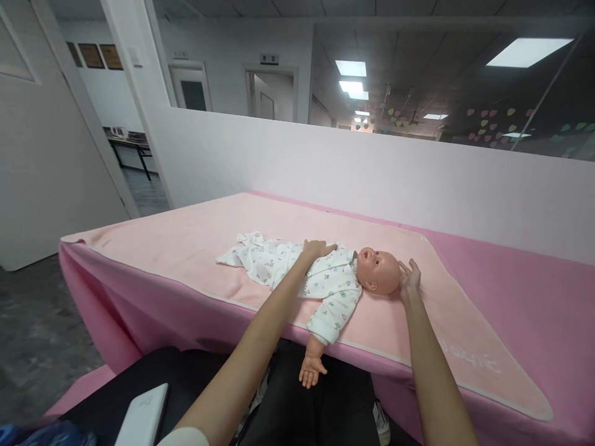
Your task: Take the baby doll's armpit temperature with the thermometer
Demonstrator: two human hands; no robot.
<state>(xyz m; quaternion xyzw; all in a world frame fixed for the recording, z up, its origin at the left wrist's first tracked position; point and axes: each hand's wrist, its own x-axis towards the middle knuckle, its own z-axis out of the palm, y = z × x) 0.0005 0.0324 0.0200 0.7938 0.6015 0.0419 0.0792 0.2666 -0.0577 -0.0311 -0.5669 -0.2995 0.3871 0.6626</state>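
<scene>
A baby doll (379, 272) lies on its back across a peach blanket, with its bare head toward the right. It wears a white patterned top (332, 272), and white patterned cloth (260, 260) covers its lower part. One doll arm (313, 359) hangs over the near edge. My left hand (318, 249) rests flat on the doll's chest, with the fingers stretched out. At the crown of the doll's head, my right hand (410, 277) is open with fingers apart; it seems to touch the head, partly hidden behind it.
The peach blanket (186, 229) lies over a pink cloth (525, 272) on the table. Behind stands a low white wall (353, 167) with glass above. A white flat box-like object (142, 415) is on a black surface at lower left. A door (51, 142) stands at left.
</scene>
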